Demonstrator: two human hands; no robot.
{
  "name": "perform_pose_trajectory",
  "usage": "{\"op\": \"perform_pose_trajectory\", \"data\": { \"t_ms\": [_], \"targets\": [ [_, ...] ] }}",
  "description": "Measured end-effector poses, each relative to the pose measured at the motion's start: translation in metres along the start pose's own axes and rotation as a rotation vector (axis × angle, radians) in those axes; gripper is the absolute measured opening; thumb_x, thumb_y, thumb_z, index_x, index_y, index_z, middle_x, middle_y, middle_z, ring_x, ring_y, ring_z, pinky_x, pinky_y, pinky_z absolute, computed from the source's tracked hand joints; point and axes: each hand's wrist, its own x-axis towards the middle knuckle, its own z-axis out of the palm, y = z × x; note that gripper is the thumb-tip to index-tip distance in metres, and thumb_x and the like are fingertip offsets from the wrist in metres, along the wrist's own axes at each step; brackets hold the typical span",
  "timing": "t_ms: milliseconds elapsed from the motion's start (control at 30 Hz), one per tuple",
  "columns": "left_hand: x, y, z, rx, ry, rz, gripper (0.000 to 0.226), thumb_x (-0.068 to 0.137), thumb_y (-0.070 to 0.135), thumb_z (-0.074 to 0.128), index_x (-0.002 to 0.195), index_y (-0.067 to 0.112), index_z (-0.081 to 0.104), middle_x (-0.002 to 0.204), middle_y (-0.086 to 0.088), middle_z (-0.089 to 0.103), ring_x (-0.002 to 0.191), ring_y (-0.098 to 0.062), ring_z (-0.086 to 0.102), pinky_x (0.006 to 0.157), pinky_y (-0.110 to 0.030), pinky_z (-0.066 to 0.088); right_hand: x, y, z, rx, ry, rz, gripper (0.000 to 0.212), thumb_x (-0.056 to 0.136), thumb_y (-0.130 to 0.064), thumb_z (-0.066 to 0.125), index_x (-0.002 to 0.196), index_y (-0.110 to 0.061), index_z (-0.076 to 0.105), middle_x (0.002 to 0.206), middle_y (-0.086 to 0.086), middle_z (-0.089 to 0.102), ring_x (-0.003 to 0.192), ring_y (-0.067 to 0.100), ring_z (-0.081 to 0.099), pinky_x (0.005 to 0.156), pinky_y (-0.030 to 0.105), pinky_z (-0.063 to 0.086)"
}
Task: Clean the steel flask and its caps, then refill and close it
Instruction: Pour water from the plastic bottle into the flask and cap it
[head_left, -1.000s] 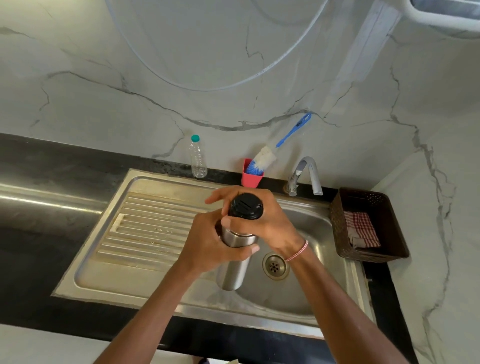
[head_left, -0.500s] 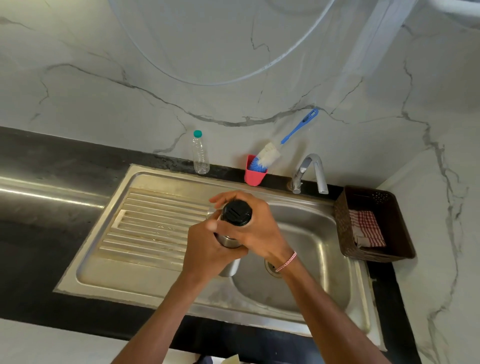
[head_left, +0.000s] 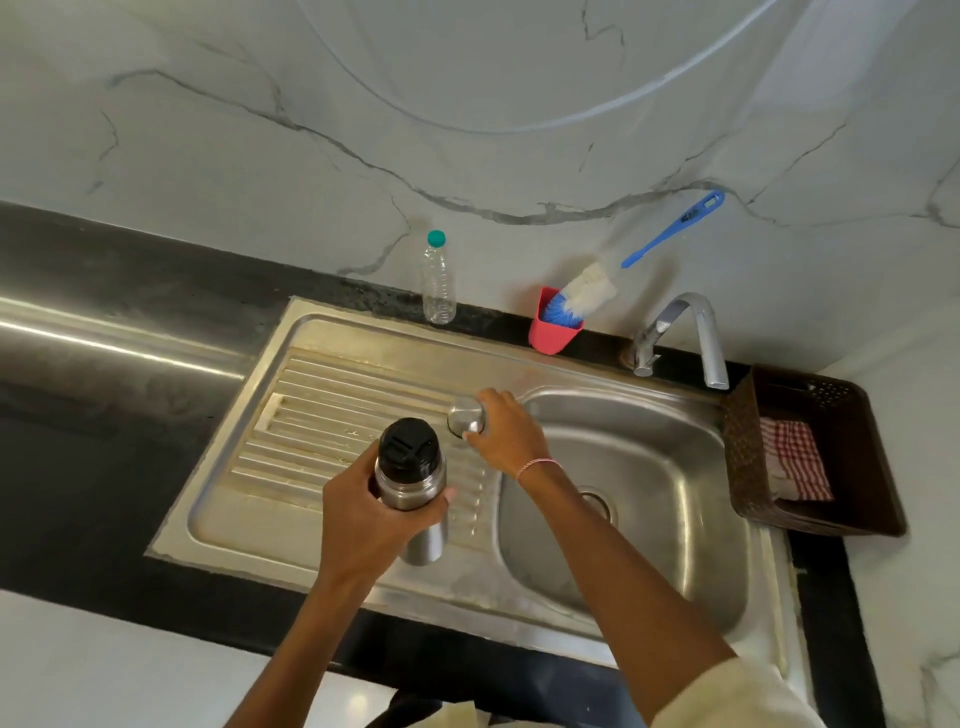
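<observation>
Plainly the left hand (head_left: 363, 517) grips the flask (head_left: 410, 488) just below its black cap (head_left: 408, 449), upright over the drainboard (head_left: 322, 410). It is smooth, stiff steel and probably slippery when wet, so the body is the best place to hold it. The right hand (head_left: 506, 436) clasps the steel cap (head_left: 466, 415) beside the basin; I cannot tell whether the cap rests on the drainboard.

Your left hand (head_left: 363, 514) covered the middle of the flask (head_left: 410, 486). Your right hand (head_left: 506, 436) hid part of the steel cap (head_left: 464, 415), and that forearm crossed the drain (head_left: 598, 503). The basket (head_left: 743, 467) wall cut off the lower end of the cloth (head_left: 792, 457). Both arms ran off the bottom edge.
</observation>
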Motion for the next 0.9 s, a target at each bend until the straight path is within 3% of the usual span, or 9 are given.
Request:
{"op": "perform_pose_trajectory", "data": {
  "t_ms": [67, 200, 333, 400, 500, 567, 700, 833, 900],
  "targets": [
    [0.002, -0.004, -0.006, -0.014, -0.010, 0.006, 0.064, 0.055, 0.023, 0.102, 0.106, 0.035, 0.065, 0.091, 0.044, 0.067, 0.088, 0.012, 0.067, 0.076, -0.002, 0.047, 0.011, -0.003, 0.018, -0.127, -0.045, -0.051, 0.056, 0.088, -0.031, 0.074, 0.136, -0.021, 0.048, 0.133, 0.009, 0.050, 0.118, 0.035, 0.055, 0.091, 0.043, 0.052],
    [0.001, -0.010, -0.014, -0.068, -0.021, -0.013, 0.065, 0.053, 0.057, 0.086, 0.110, 0.031, 0.067, 0.089, 0.036, 0.070, 0.089, 0.008, 0.069, 0.077, -0.005, 0.050, 0.028, -0.001, 0.046, -0.231, -0.048, -0.067, 0.060, 0.090, -0.022, 0.069, 0.143, -0.028, 0.042, 0.143, 0.010, 0.040, 0.119, 0.036, 0.052, 0.088, 0.047, 0.054],
    [0.004, -0.014, -0.020, -0.065, -0.035, -0.011, 0.058, 0.053, 0.058, 0.084, 0.106, 0.044, 0.063, 0.092, 0.042, 0.068, 0.089, 0.009, 0.068, 0.076, -0.004, 0.050, 0.035, 0.004, 0.057, -0.161, -0.001, -0.055, 0.050, 0.094, -0.021, 0.064, 0.139, -0.031, 0.044, 0.134, 0.009, 0.046, 0.115, 0.034, 0.056, 0.087, 0.046, 0.055],
    [0.005, -0.014, -0.021, -0.068, -0.040, -0.008, 0.058, 0.053, 0.057, 0.084, 0.106, 0.046, 0.062, 0.095, 0.043, 0.068, 0.089, 0.007, 0.069, 0.076, -0.005, 0.050, 0.035, 0.004, 0.051, 0.000, 0.026, -0.026, 0.045, 0.094, -0.024, 0.066, 0.134, -0.034, 0.048, 0.127, 0.005, 0.050, 0.109, 0.032, 0.061, 0.089, 0.044, 0.055],
    [0.008, -0.013, -0.019, -0.073, -0.046, -0.001, 0.056, 0.052, 0.054, 0.086, 0.103, 0.044, 0.064, 0.093, 0.036, 0.071, 0.087, 0.003, 0.070, 0.074, -0.006, 0.050, 0.026, -0.008, 0.022, 0.424, 0.100, 0.003, 0.046, 0.094, -0.024, 0.071, 0.135, -0.036, 0.056, 0.119, 0.001, 0.055, 0.101, 0.021, 0.063, 0.098, 0.044, 0.054],
    [0.012, -0.011, -0.015, -0.059, -0.055, 0.018, 0.057, 0.053, 0.044, 0.095, 0.102, 0.044, 0.065, 0.092, 0.034, 0.072, 0.086, 0.002, 0.070, 0.074, -0.006, 0.050, 0.011, -0.023, -0.009, 0.724, 0.120, -0.002, 0.047, 0.094, -0.027, 0.073, 0.138, -0.036, 0.059, 0.124, -0.001, 0.061, 0.107, 0.016, 0.066, 0.099, 0.044, 0.056],
    [0.020, 0.000, -0.005, -0.029, -0.076, 0.078, 0.063, 0.056, 0.020, 0.101, 0.100, 0.047, 0.064, 0.090, 0.037, 0.071, 0.084, 0.004, 0.070, 0.073, -0.007, 0.050, -0.030, -0.054, -0.077, 1.222, 0.035, -0.113, 0.052, 0.096, -0.017, 0.070, 0.146, -0.022, 0.055, 0.135, 0.012, 0.064, 0.120, 0.034, 0.065, 0.102, 0.057, 0.052],
    [0.023, 0.027, 0.006, -0.048, -0.108, 0.139, 0.056, 0.056, 0.028, 0.099, 0.097, 0.046, 0.065, 0.089, 0.036, 0.071, 0.082, 0.004, 0.071, 0.071, -0.006, 0.049, -0.079, -0.070, -0.136, 1.184, 0.050, -0.289, 0.052, 0.094, -0.013, 0.068, 0.145, -0.010, 0.054, 0.135, 0.017, 0.063, 0.122, 0.041, 0.062, 0.100, 0.062, 0.051],
    [0.024, 0.041, 0.012, -0.062, -0.131, 0.157, 0.053, 0.056, 0.033, 0.098, 0.096, 0.045, 0.066, 0.088, 0.034, 0.072, 0.081, 0.003, 0.072, 0.070, -0.007, 0.050, -0.101, -0.072, -0.158, 1.013, 0.070, -0.336, 0.053, 0.090, -0.012, 0.073, 0.142, -0.012, 0.058, 0.133, 0.011, 0.066, 0.121, 0.033, 0.064, 0.097, 0.053, 0.055]
  ]
}}
